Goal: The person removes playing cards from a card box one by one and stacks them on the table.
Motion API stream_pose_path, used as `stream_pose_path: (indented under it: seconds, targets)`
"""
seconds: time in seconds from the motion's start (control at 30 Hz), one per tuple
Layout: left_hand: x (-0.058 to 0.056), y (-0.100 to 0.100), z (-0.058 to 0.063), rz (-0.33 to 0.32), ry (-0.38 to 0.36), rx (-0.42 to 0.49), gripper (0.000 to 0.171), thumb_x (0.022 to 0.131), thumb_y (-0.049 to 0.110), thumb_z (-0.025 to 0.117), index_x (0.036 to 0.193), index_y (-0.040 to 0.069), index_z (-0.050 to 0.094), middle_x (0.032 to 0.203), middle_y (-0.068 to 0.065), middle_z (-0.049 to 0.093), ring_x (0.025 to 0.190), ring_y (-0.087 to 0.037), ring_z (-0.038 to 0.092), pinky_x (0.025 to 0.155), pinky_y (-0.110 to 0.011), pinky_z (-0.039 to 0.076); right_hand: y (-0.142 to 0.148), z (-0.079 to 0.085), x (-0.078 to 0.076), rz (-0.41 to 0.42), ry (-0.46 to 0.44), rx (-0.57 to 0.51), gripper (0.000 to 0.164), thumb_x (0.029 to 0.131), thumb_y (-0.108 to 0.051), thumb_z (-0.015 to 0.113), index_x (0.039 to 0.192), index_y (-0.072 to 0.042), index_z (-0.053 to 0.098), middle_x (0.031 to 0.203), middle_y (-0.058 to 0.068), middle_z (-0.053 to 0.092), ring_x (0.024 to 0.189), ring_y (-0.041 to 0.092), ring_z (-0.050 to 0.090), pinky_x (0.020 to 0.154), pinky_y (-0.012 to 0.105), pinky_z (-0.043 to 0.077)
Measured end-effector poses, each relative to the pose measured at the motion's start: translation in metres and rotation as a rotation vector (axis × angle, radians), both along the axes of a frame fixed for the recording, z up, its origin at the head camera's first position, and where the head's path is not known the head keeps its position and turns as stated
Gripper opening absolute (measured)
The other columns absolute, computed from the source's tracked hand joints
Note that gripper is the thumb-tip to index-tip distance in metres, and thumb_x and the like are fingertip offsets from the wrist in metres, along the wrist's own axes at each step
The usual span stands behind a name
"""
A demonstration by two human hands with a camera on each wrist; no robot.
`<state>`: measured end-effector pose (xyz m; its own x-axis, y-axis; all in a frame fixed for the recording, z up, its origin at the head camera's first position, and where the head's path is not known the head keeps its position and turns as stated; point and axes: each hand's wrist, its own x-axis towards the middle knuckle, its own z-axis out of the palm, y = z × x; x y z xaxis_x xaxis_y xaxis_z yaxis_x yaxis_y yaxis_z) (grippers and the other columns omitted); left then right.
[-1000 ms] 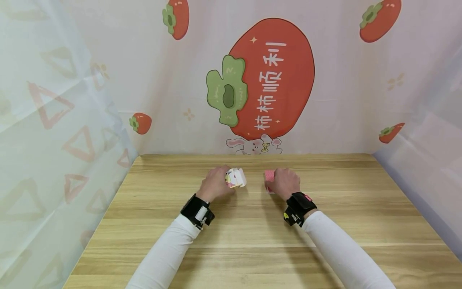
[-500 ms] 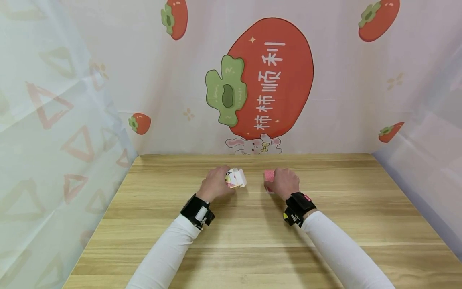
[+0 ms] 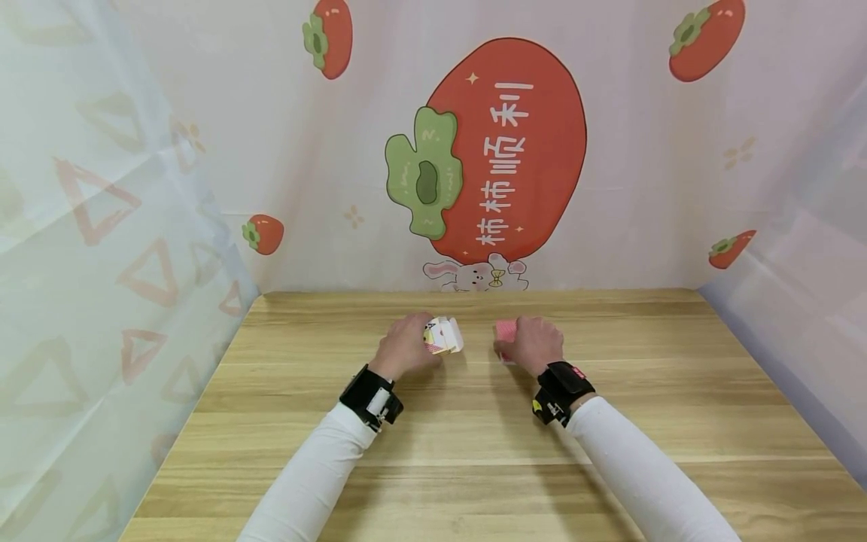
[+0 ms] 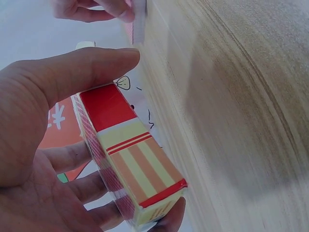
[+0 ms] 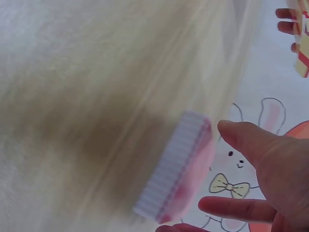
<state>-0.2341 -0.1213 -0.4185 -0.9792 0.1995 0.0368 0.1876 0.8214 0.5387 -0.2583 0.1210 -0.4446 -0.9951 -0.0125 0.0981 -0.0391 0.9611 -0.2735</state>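
Observation:
My left hand (image 3: 405, 348) grips a playing-card box (image 3: 440, 336), its thumb on one side and fingers round the other. A white flap stands out at the box's right end in the head view. Red, cream and orange stripes run along the box's side (image 4: 137, 157) in the left wrist view. To the right, a deck of cards (image 3: 505, 331) lies with a pink-red patterned back up and white layered edges. My right hand (image 3: 537, 342) is right over the deck, partly hiding it. In the right wrist view, its thumb and straight index finger are spread beside the deck (image 5: 176, 169).
Both hands work at the far part of a wooden table (image 3: 460, 452). Behind its back edge hangs a pale cloth (image 3: 630, 188) printed with persimmons and a rabbit. More cloth (image 3: 135, 263) closes off the left side. A black camera band (image 3: 372, 395) is on the left wrist.
The head view has shifted very slightly. Both hands, the card box and the deck stay practically where they were.

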Motion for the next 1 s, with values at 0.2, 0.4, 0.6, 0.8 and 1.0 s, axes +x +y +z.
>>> stream_pose_path:
  seconds: [0.2, 0.4, 0.6, 0.8, 1.0]
  targets:
    - [0.001, 0.001, 0.002, -0.006, 0.001, 0.003, 0.071, 0.069, 0.014, 0.091, 0.132, 0.005, 0.061, 0.114, -0.011, 0.065, 0.098, -0.027, 0.057, 0.075, -0.043, 0.050, -0.002, 0.014, 0.004, 0.086, 0.096, -0.092, 0.044, 0.085, -0.045, 0.080, 0.089, -0.003, 0.070, 0.078, 0.010, 0.062, 0.066, 0.025, 0.056, 0.051, 0.036, 0.042]
    - [-0.002, 0.003, 0.001, -0.054, 0.028, 0.012, 0.066, 0.071, 0.014, 0.092, 0.129, 0.003, 0.062, 0.114, -0.010, 0.066, 0.098, -0.025, 0.059, 0.081, -0.042, 0.050, -0.020, 0.034, 0.009, 0.418, 0.222, -0.340, 0.021, 0.091, -0.019, 0.077, 0.105, -0.003, 0.077, 0.097, 0.010, 0.073, 0.083, 0.023, 0.065, 0.070, 0.037, 0.053]
    - [-0.002, 0.006, 0.002, -0.103, 0.048, 0.034, 0.064, 0.072, 0.011, 0.091, 0.128, 0.002, 0.062, 0.113, -0.010, 0.066, 0.098, -0.024, 0.059, 0.083, -0.041, 0.050, -0.037, 0.047, 0.014, 0.597, 0.179, -0.385, 0.010, 0.092, -0.010, 0.075, 0.100, -0.006, 0.079, 0.093, 0.002, 0.072, 0.080, 0.016, 0.062, 0.068, 0.030, 0.052]
    - [-0.001, 0.008, 0.005, -0.128, 0.057, 0.043, 0.065, 0.072, 0.008, 0.091, 0.130, 0.002, 0.061, 0.114, -0.010, 0.065, 0.098, -0.023, 0.059, 0.086, -0.039, 0.049, -0.038, 0.046, 0.012, 0.540, 0.021, -0.373, 0.006, 0.092, -0.014, 0.076, 0.095, -0.010, 0.079, 0.086, -0.002, 0.069, 0.075, 0.015, 0.058, 0.064, 0.029, 0.049]
    - [0.001, 0.012, 0.006, -0.165, 0.096, 0.029, 0.063, 0.070, 0.006, 0.092, 0.126, 0.002, 0.063, 0.114, -0.010, 0.066, 0.099, -0.025, 0.059, 0.088, -0.042, 0.049, -0.036, 0.038, 0.007, 0.540, -0.050, -0.429, 0.009, 0.092, -0.021, 0.077, 0.088, -0.013, 0.079, 0.080, -0.005, 0.069, 0.069, 0.013, 0.057, 0.061, 0.029, 0.047]
